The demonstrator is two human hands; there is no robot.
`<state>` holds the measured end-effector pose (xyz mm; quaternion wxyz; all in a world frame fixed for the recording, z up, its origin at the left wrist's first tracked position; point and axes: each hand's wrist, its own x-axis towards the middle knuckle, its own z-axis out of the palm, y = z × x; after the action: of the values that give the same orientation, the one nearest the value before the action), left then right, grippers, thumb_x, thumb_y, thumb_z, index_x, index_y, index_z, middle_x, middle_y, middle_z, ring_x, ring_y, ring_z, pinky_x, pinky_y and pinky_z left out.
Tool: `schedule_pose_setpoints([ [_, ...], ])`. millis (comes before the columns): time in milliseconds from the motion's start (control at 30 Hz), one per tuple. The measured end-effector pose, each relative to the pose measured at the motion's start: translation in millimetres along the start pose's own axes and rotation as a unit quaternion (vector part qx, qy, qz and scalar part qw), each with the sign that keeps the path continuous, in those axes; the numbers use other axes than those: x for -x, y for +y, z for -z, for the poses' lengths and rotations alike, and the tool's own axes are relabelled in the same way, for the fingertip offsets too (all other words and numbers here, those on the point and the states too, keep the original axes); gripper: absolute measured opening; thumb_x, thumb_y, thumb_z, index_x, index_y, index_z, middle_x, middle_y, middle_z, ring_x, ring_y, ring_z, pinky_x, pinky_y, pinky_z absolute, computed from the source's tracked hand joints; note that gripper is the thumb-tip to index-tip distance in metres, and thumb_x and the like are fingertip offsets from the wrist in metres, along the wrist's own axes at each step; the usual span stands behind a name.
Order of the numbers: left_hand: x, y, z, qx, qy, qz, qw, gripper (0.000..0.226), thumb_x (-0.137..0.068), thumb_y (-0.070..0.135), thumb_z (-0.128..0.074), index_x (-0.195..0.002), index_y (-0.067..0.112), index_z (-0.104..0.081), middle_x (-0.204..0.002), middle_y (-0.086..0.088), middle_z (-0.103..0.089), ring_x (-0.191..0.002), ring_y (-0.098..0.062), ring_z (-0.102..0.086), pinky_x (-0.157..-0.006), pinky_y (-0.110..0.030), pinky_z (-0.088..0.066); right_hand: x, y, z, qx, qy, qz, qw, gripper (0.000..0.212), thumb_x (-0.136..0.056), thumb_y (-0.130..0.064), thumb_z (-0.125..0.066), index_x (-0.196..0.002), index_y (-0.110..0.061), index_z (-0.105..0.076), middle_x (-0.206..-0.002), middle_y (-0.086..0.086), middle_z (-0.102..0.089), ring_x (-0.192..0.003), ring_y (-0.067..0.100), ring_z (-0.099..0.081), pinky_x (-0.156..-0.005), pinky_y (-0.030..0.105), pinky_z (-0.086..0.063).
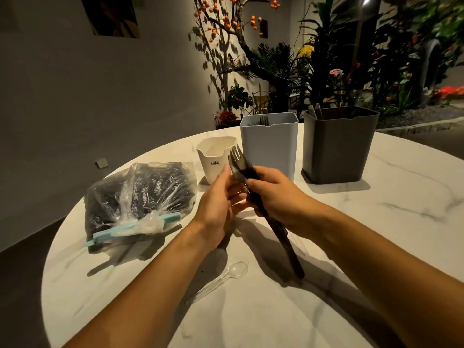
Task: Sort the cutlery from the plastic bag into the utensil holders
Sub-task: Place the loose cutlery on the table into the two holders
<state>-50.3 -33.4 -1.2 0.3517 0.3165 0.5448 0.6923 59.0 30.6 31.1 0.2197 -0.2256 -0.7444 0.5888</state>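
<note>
Right hand [271, 194] gripping a bundle of dark glossy plastic cutlery [253, 197], fork tines up, handles angled down toward the marble-look table [376, 234]. Left hand [221, 199] fingers straight, tips touching the bundle. Crinkled clear plastic bag [140, 197] left; clear spoon [221, 277] near edge. White [213, 159], light-grey [270, 146] and dark-grey holder [339, 146] behind.

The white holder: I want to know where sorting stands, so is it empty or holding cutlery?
Apparently empty: the white holder shows only bare inner wall above its rim; its bottom is hidden.
</note>
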Motion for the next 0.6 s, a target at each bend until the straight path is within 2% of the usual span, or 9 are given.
schedule_pose_setpoints([
  [100,5.5,-0.5,-4.3,-0.007,0.005,-0.002,1.0,0.037,-0.105,0.04,-0.039,-0.118,0.02,-0.067,-0.099,-0.001,-0.076,-0.099,-0.016,-0.071,-0.083,-0.031,-0.056,2.9,2.9,0.2,-0.046,-0.014,-0.016,0.999,0.025,-0.106,-0.021,-0.037,-0.107,-0.016,-0.062,-0.085,0.004,-0.06,-0.075,0.016,-0.056,-0.067,0.024,-0.047],
  [133,6.6,-0.6,-4.9,-0.015,0.01,-0.004,1.0,0.033,-0.105,0.037,-0.041,-0.116,0.02,-0.067,-0.099,-0.001,-0.075,-0.101,-0.017,-0.071,-0.085,-0.032,-0.057,2.8,4.5,0.4,-0.05,-0.013,-0.022,0.998,0.026,-0.106,-0.021,-0.038,-0.107,-0.017,-0.063,-0.086,0.005,-0.061,-0.076,0.017,-0.056,-0.068,0.024,-0.047],
  [233,8.4,-0.5,-5.2,-0.024,0.022,0.001,0.999,0.032,-0.106,0.032,-0.043,-0.123,0.019,-0.066,-0.119,-0.008,-0.071,-0.116,-0.024,-0.065,-0.102,-0.043,-0.052,2.0,7.4,-0.8,-0.038,-0.011,-0.038,0.999,0.029,-0.105,-0.022,-0.039,-0.121,-0.014,-0.061,-0.091,0.003,-0.064,-0.08,0.016,-0.059,-0.071,0.025,-0.047],
  [300,8.5,1.0,-3.4,-0.012,0.033,0.005,0.999,0.033,-0.107,0.026,-0.041,-0.124,0.015,-0.067,-0.12,-0.012,-0.07,-0.114,-0.024,-0.065,-0.1,-0.041,-0.052,0.9,8.8,-1.8,-0.037,-0.008,-0.043,0.998,0.031,-0.105,-0.023,-0.04,-0.125,-0.013,-0.061,-0.096,0.002,-0.067,-0.085,0.016,-0.063,-0.075,0.027,-0.047],
  [433,7.9,4.4,2.1,0.011,0.033,0.008,0.999,0.037,-0.107,0.023,-0.037,-0.124,0.008,-0.067,-0.119,-0.014,-0.071,-0.109,-0.024,-0.066,-0.101,-0.044,-0.05,4.2,9.7,-1.2,-0.061,-0.005,-0.046,0.997,0.031,-0.102,-0.031,-0.044,-0.106,-0.016,-0.071,-0.075,-0.008,-0.068,-0.065,0.007,-0.064,-0.063,0.019,-0.046],
  [533,8.3,7.5,3.1,0.035,0.042,0.001,0.999,0.037,-0.108,0.024,-0.036,-0.124,0.007,-0.066,-0.117,-0.011,-0.073,-0.11,-0.023,-0.069,-0.091,-0.035,-0.055,6.0,10.9,1.0,-0.065,0.007,-0.036,0.997,0.034,-0.099,-0.036,-0.046,-0.096,-0.016,-0.073,-0.07,-0.01,-0.068,-0.068,0.01,-0.064,-0.064,0.022,-0.048],
  [600,9.7,8.8,3.1,0.057,0.058,-0.001,0.997,0.036,-0.108,0.024,-0.037,-0.119,0.006,-0.066,-0.114,-0.014,-0.073,-0.104,-0.023,-0.071,-0.09,-0.038,-0.056,6.5,10.5,2.7,-0.057,0.024,-0.029,0.998,0.035,-0.099,-0.038,-0.047,-0.091,-0.017,-0.073,-0.073,-0.003,-0.067,-0.069,0.014,-0.06,-0.061,0.021,-0.049],
])
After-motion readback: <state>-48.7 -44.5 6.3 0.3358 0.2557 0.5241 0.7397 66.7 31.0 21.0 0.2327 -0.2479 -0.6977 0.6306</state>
